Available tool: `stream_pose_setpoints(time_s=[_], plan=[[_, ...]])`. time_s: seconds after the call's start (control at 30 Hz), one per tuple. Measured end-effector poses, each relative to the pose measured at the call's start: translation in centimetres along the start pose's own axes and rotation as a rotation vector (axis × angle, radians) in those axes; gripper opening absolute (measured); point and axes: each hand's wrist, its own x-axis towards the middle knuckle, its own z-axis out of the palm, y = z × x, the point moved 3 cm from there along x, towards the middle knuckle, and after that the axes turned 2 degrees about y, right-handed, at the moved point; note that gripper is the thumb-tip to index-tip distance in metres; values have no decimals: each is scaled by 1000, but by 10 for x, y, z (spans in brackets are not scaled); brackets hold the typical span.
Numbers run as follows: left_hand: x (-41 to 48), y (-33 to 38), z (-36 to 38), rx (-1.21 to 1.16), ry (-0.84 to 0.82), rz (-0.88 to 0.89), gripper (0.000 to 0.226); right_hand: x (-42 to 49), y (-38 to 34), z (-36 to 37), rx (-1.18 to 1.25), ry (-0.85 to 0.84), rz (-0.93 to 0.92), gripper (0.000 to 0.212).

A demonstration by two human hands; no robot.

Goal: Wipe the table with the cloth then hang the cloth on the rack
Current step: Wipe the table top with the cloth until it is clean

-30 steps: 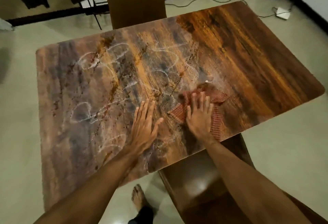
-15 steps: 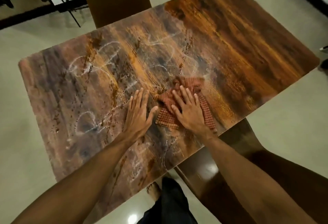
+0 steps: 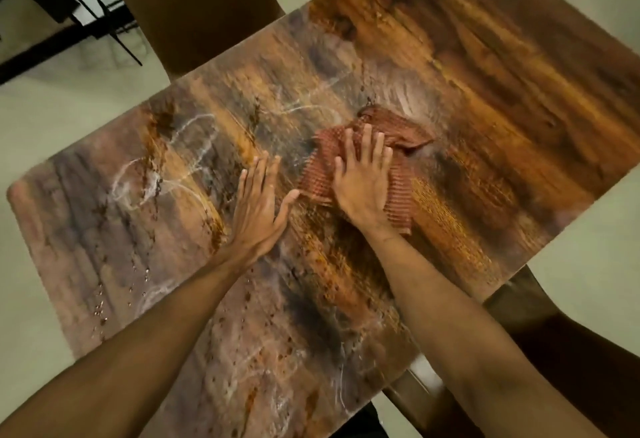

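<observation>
The wood-grain table (image 3: 485, 66) carries whitish smears and dark specks out beyond the left hand. A brown chair back (image 3: 194, 4) and a black wire rack (image 3: 100, 11) stand past the far edge. The right hand (image 3: 363, 177) presses flat, fingers spread, on the red checked cloth (image 3: 398, 136), which bunches beyond its fingertips. Just beside it, the left hand (image 3: 258, 209) lies flat on bare wood, gripping nothing.

Right hand (image 3: 363, 184) flat on cloth (image 3: 398, 139); left hand (image 3: 258, 209) on table (image 3: 485, 66).
</observation>
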Motion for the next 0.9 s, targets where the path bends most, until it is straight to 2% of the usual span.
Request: stream_pose_setpoints(time_s=[0.07, 0.1, 0.13, 0.23, 0.3, 0.33, 0.4, 0.43, 0.47, 0.5, 0.6, 0.63, 0.7, 0.8, 0.83, 0.87, 0.9], plan=[[15, -4, 1, 5, -8, -6, 73, 12, -19, 7, 13, -44, -224, 63], [20, -6, 1, 2, -11, -5, 72, 22, -16, 7, 15, -52, -254, 64], [26, -9, 2, -5, -15, -1, 71, 37, -7, 5, 21, -36, -213, 65], [36, -18, -2, -14, -2, 4, 70, 73, 16, -5, 32, 33, 96, 67], [42, -22, -4, -1, 7, 5, 70, 81, -3, -5, 50, 58, 167, 67], [43, -22, -4, 4, 3, 8, 70, 81, -21, -3, 56, 49, 95, 66], [45, -22, -2, 13, -13, 25, 70, 77, -44, 4, 14, -24, -199, 63], [46, -23, -1, 19, -21, 34, 70, 78, -44, 4, -15, -57, -334, 62], [48, -24, 0, 23, -32, 43, 71, 82, -36, 1, -29, -68, -396, 62], [47, -25, 2, 24, -40, 52, 71, 85, -23, -2, -20, -61, -360, 63], [46, -28, 3, 3, -58, 64, 71, 85, 17, -13, 15, 34, 72, 66], [45, -29, 3, -5, -64, 77, 71, 75, 17, -12, 19, 52, 158, 66], [42, -31, 4, -21, -78, 107, 71, 47, -4, -7, 5, 67, 127, 65], [32, -36, 4, -45, -88, 161, 72, -4, -27, 8, -54, 22, -149, 63], [30, -40, 3, -53, -89, 172, 72, -13, -24, 9, -56, 18, -166, 63], [26, -43, 2, -68, -92, 185, 72, -20, -18, 7, -52, 33, -106, 63], [21, -50, -1, -86, -90, 208, 73, -28, -12, 5, -45, 54, 31, 64]])
